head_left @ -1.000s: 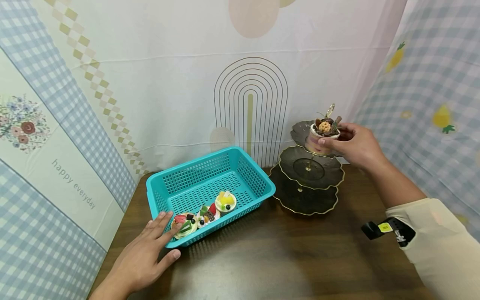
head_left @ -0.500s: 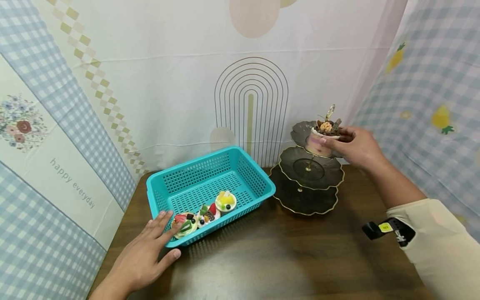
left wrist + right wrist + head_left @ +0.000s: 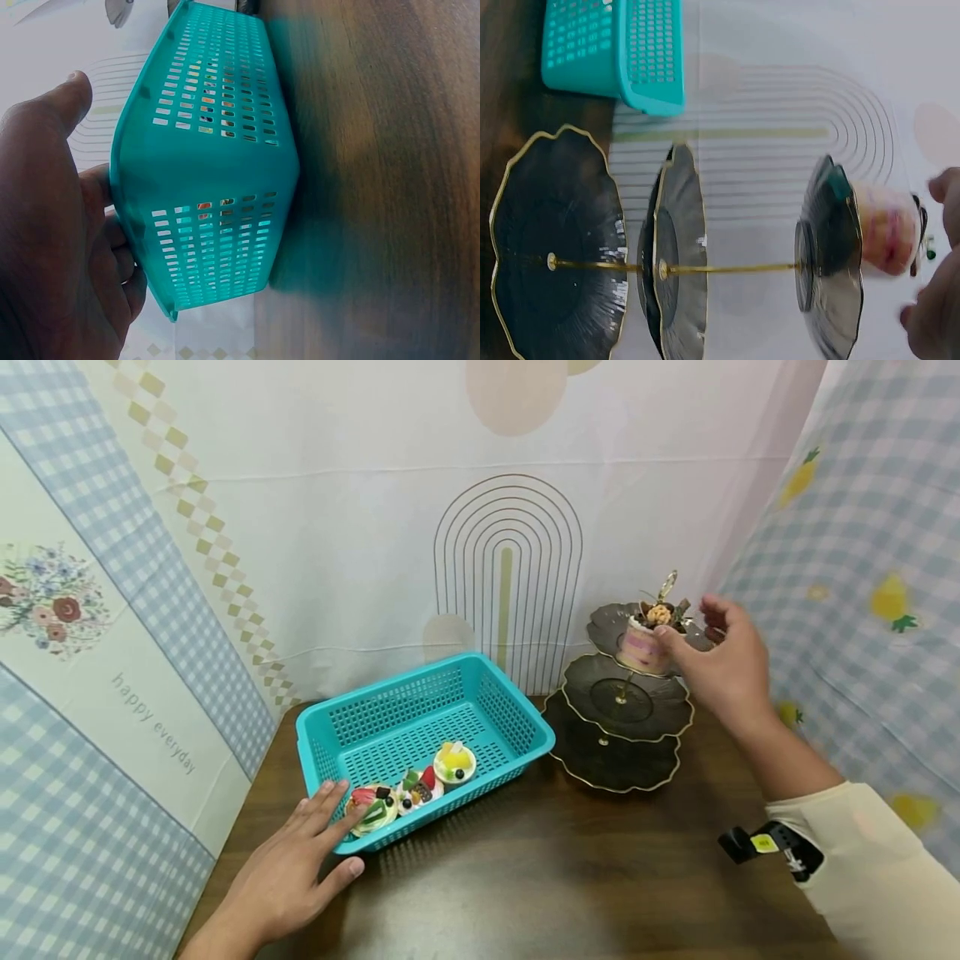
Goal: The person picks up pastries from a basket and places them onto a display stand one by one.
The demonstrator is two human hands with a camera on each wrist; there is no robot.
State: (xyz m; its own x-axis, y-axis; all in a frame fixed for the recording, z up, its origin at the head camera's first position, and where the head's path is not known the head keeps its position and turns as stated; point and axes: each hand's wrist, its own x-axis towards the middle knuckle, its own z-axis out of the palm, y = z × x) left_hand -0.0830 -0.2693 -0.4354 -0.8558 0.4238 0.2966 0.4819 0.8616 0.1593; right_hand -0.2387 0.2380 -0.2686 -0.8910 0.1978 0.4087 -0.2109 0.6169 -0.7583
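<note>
A small layered cake cup [image 3: 641, 647] with a chocolate and nut topping stands upright on the top plate of a three-tier stand [image 3: 622, 768] with gold rims. My right hand [image 3: 727, 672] is just right of it, fingers spread. In the right wrist view a gap shows between the fingertips [image 3: 939, 184] and the cake cup [image 3: 887, 229]. At the near left corner of a turquoise basket [image 3: 397, 739], my left hand [image 3: 288, 868] rests over the rim with fingers extended. A fruit-topped tart [image 3: 377, 810] lies close to its fingertips inside the basket.
Two more fruit tarts, a berry one [image 3: 418, 789] and a yellow-topped one [image 3: 455, 763], sit along the basket's front wall. The stand is right beside the basket on a dark wooden table [image 3: 525, 885]. Patterned cloth [image 3: 360, 552] hangs behind and on both sides.
My right hand has let go of the cake cup and drawn back to the right, fingers parting. The cake cup stays on the top plate. The left hand keeps its place on the basket.
</note>
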